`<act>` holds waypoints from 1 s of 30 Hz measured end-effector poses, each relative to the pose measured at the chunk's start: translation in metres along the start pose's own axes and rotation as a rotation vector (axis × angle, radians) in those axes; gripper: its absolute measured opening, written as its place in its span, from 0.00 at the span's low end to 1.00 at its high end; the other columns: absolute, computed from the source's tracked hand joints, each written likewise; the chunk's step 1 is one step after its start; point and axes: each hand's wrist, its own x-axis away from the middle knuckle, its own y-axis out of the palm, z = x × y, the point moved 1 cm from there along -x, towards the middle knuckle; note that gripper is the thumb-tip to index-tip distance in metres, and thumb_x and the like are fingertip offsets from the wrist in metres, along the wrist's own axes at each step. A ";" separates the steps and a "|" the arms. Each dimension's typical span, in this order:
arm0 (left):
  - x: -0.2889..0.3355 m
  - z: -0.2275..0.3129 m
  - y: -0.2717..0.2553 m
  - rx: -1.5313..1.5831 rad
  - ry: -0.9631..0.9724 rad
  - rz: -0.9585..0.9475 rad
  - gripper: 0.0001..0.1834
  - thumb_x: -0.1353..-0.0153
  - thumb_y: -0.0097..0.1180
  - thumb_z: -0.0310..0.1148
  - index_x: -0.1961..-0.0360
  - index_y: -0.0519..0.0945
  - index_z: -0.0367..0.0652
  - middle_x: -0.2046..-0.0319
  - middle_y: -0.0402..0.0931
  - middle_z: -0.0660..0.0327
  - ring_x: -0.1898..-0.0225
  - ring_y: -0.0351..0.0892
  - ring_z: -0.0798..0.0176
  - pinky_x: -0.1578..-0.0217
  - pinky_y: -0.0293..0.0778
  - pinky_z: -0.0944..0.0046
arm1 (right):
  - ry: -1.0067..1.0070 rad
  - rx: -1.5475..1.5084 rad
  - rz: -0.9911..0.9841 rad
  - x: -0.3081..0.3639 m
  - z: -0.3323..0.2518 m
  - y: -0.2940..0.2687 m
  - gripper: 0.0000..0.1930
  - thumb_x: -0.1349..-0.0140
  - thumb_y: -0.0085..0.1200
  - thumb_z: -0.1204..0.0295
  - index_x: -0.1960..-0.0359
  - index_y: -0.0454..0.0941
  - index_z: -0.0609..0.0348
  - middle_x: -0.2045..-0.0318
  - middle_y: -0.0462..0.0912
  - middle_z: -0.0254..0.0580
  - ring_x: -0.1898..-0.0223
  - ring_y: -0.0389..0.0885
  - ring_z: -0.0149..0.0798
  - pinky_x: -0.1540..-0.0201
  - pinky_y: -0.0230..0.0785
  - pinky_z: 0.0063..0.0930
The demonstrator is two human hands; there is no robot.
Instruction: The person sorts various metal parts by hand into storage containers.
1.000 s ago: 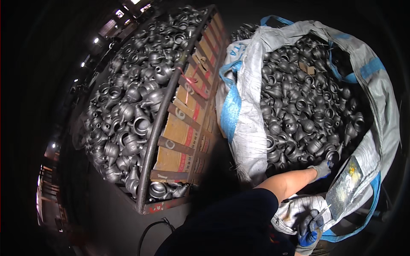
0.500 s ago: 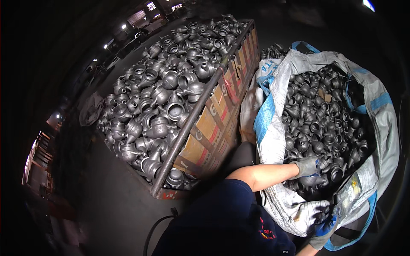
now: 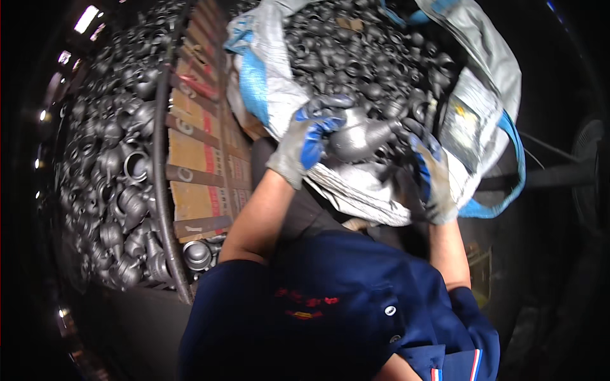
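Note:
A grey, bulbous metal casting (image 3: 359, 141) with a narrow neck is held above the near rim of a large white woven bulk bag (image 3: 356, 197). My left hand (image 3: 308, 141), in a grey glove with blue coating, is closed round its wide end. On the other side, my right hand (image 3: 434, 174), gloved the same way, has its fingers bent at the narrow neck; its fingertips are dark and partly hard to make out. Behind the held piece, many similar castings (image 3: 356, 63) fill the bag.
To the left stands a metal-framed crate (image 3: 194, 152) with tan panels, heaped with larger castings (image 3: 114, 184). Blue lifting straps (image 3: 511, 171) hang off the bag. A cardboard scrap (image 3: 349, 24) lies among the castings. A fan-like round shape (image 3: 588, 159) stands at the far right.
My left hand has lifted a casting out of the pile toward me. My right hand has come from the bag's near edge up to the casting. The view has swung right and down.

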 end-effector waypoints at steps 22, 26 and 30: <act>0.010 -0.041 -0.014 -0.107 0.086 0.046 0.24 0.37 0.52 0.34 0.41 0.64 0.38 0.49 0.70 0.57 0.51 0.73 0.64 0.50 0.69 0.65 | 0.437 -0.524 0.186 0.001 -0.018 0.002 0.11 0.43 0.58 0.75 0.57 0.80 0.62 0.64 0.82 0.35 0.63 0.76 0.23 0.57 0.69 0.19; 0.018 -0.071 0.019 0.557 -0.304 -0.105 0.29 0.33 0.41 0.50 0.40 0.63 0.39 0.43 0.66 0.51 0.43 0.68 0.50 0.42 0.66 0.50 | 0.405 -0.391 0.230 0.004 -0.025 0.009 0.12 0.44 0.59 0.75 0.58 0.80 0.60 0.69 0.81 0.31 0.70 0.73 0.18 0.67 0.66 0.14; 0.003 -0.077 0.022 0.847 -0.303 -0.269 0.32 0.33 0.38 0.54 0.39 0.61 0.38 0.43 0.65 0.46 0.43 0.68 0.46 0.43 0.67 0.45 | 0.552 -0.470 0.143 0.010 -0.046 0.018 0.14 0.44 0.60 0.74 0.54 0.78 0.59 0.73 0.78 0.27 0.75 0.68 0.16 0.73 0.60 0.10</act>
